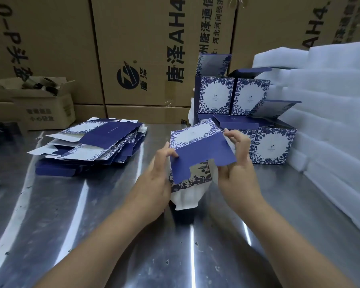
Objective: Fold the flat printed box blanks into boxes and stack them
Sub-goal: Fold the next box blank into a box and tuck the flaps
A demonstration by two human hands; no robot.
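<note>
half-formed navy and white floral card box blank [197, 151] held above the steel table [92, 215], near the stack of folded boxes [271, 146]. left hand [154, 180] pinches its left edge, right hand [238, 165] its far corner. advise squaring creases before tucking flaps.

half-folded box [197, 146]: navy panel facing up, white face with blue leaf border behind it, white flaps loose at the bottom; tilted, pinched at its sides by left hand [154, 179] and right hand [237, 163]. flat blanks [96, 142]: loose fanned pile to its left. finished boxes [216, 96]: stacked two high behind it, some lids up
</note>
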